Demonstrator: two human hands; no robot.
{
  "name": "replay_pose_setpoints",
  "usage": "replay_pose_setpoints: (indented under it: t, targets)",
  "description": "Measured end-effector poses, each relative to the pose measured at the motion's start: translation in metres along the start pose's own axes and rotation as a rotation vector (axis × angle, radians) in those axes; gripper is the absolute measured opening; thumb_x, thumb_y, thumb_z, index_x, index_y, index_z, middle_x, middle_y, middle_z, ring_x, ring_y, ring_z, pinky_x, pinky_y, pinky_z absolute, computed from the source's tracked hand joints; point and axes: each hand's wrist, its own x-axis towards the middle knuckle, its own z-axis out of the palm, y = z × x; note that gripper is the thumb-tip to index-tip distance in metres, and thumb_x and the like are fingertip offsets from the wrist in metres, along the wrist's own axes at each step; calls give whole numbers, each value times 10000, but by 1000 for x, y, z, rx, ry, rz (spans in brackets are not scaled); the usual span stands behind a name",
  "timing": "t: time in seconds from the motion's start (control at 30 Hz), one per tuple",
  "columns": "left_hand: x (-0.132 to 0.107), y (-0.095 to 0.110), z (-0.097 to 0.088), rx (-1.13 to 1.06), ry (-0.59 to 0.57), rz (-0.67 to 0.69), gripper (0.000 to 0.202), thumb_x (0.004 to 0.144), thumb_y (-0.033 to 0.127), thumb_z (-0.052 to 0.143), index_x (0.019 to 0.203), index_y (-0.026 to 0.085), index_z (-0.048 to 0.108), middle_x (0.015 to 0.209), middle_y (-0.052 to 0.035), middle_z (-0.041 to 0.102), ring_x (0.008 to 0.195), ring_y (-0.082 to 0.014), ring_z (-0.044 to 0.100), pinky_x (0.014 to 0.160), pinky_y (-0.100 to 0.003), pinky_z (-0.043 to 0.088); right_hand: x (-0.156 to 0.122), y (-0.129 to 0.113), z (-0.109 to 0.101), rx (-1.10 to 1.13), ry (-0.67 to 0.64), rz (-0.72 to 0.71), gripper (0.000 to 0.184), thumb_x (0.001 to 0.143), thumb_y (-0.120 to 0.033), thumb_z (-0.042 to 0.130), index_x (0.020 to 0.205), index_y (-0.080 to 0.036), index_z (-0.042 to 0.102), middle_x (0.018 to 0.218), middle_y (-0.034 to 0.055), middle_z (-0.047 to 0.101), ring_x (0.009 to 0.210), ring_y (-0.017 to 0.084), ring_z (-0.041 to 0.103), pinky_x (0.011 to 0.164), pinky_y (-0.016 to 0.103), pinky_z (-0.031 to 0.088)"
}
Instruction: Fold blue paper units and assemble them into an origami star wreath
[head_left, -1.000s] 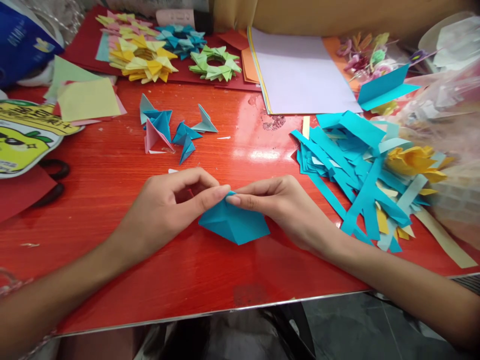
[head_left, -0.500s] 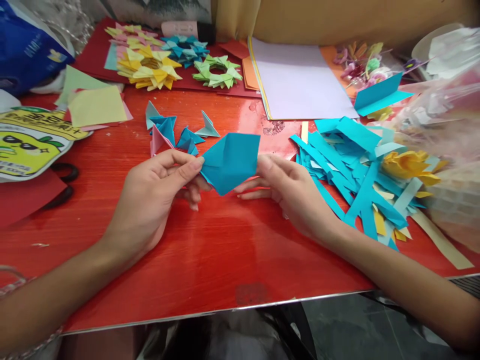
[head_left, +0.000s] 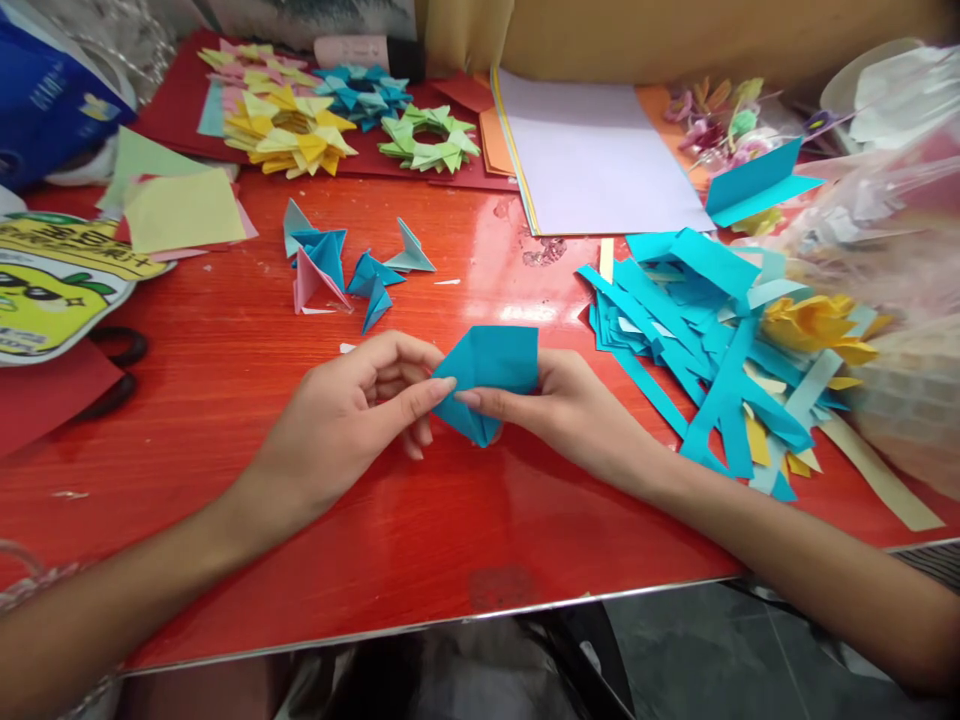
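Note:
A folded blue paper piece (head_left: 489, 372) is held just above the red table (head_left: 420, 540) between both hands. My left hand (head_left: 352, 415) pinches its left corner with thumb and forefinger. My right hand (head_left: 562, 410) grips its right side, with the thumb on the front face and the fingers behind. Several small folded blue and pink paper units (head_left: 341, 262) lie on the table beyond my left hand.
A heap of blue and yellow paper strips (head_left: 720, 340) lies to the right. Yellow (head_left: 289, 135), blue (head_left: 364, 92) and green (head_left: 427, 140) paper wreaths sit at the back, beside a stack of sheets (head_left: 600, 160). Square papers (head_left: 180, 208), a printed bag (head_left: 52, 290) and black scissors (head_left: 112, 350) lie left.
The blue piece was pressed on the table, then lifted and turned up in front of me. Now it is lower and nearer, with both hands closed in on it.

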Motion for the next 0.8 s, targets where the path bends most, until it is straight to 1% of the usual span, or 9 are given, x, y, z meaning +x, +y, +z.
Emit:
replay_pose_setpoints:
  t: [0.1,0.17,0.23,0.33,0.43,0.5,0.63,0.7,0.8]
  targets:
    - [1,-2,-1,-61,50,-7,129,774,268,693,822,186,604,628,38,650,507,-96,617,505,-174,528,1,0,1,107,49,28,206,812,-379,658,789,-177,622,766,-7,645,716,126,610,656,243,501]
    - [2,-4,-2,-108,95,-10,123,768,259,700,805,193,603,628,43,655,519,-94,624,516,-166,533,1,2,3,180,10,29,213,790,-366,683,892,-185,634,866,8,679,800,143,642,715,261,526]
    - [2,-4,-2,-125,82,-30,116,770,256,695,789,193,600,625,40,660,532,-101,637,520,-169,539,1,4,5,205,-25,23,237,769,-343,708,926,-183,631,876,13,688,811,148,657,739,274,538]
    - [2,-3,0,-122,44,-50,122,792,293,679,796,198,602,632,44,659,539,-100,644,520,-163,540,2,6,5,204,-34,48,189,790,-327,688,867,-163,632,777,8,683,707,134,669,679,264,549]
    - [0,-2,1,-106,10,-15,113,789,302,688,810,210,625,659,58,660,547,-74,634,541,-133,528,4,4,2,219,-69,97,169,795,-317,683,808,-154,641,704,-2,672,623,117,660,616,243,544]
    - [-1,-2,0,-78,-22,-4,100,776,275,702,805,205,636,677,56,663,548,-66,626,549,-127,521,4,2,1,235,-72,104,170,789,-318,691,790,-154,647,720,-3,673,603,107,652,599,236,541]
    - [0,-3,-2,-62,-55,-41,120,775,270,702,835,188,637,712,41,670,542,-70,617,544,-141,522,3,1,2,254,3,81,196,799,-332,682,869,-154,639,859,15,689,627,101,660,626,240,550]
    - [0,-4,-2,-74,-62,-53,139,768,271,709,849,183,638,764,31,681,576,-76,626,555,-144,530,3,1,2,245,17,76,202,806,-335,676,875,-151,628,837,12,680,616,100,660,618,234,553]
    - [2,-4,-1,-85,-21,-41,131,758,257,717,828,178,639,785,35,676,609,-69,624,556,-126,524,3,2,2,230,-13,72,195,811,-325,674,856,-143,621,765,-3,656,596,98,657,585,211,553]
